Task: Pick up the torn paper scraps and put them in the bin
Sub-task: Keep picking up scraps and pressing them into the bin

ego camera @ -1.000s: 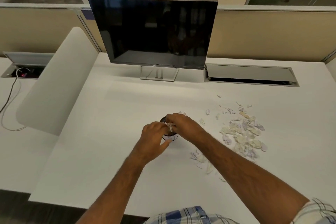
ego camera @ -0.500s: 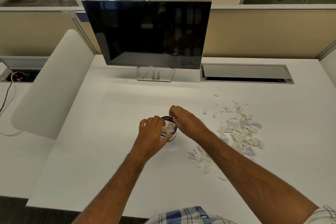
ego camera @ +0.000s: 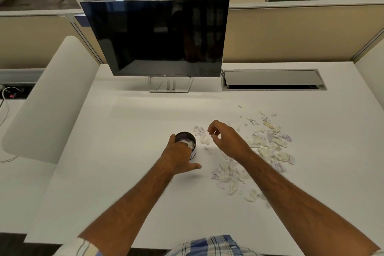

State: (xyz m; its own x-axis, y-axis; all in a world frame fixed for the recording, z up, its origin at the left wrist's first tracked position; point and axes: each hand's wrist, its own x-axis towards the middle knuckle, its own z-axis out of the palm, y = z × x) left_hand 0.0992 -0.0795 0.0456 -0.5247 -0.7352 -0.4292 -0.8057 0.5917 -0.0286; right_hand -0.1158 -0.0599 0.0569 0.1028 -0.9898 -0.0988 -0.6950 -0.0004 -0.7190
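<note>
Taking the small round dark mesh bin (ego camera: 185, 137) near the middle of the white desk (ego camera: 116, 172) as the landmark: far to its left, a rounded white panel (ego camera: 49, 100) leans across the desk edge, and further left an open cable tray with a white cable sits on the neighbouring desk. The left hand (ego camera: 178, 156) wraps the bin from the near-left side, fingers curled around its wall and thumb sticking out to the right just above the desk. White paper scraps fill the bin close to its rim. Behind the bin stands a black flat monitor (ego camera: 158, 37) on a silver stand, screen dark. Just right of the bin, a few torn paper scraps (ego camera: 204, 140) lie on the desk, and the right hand (ego camera: 225, 138) hovers over them with fingers loosely curled and slightly apart, holding nothing that can be made out. Further right, a wide scatter of white and pale purple paper scraps (ego camera: 268, 143) covers the desk, with a second cluster (ego camera: 228, 174) nearer the person. Behind this scatter, a grey cable hatch (ego camera: 272, 79) is set into the desk
</note>
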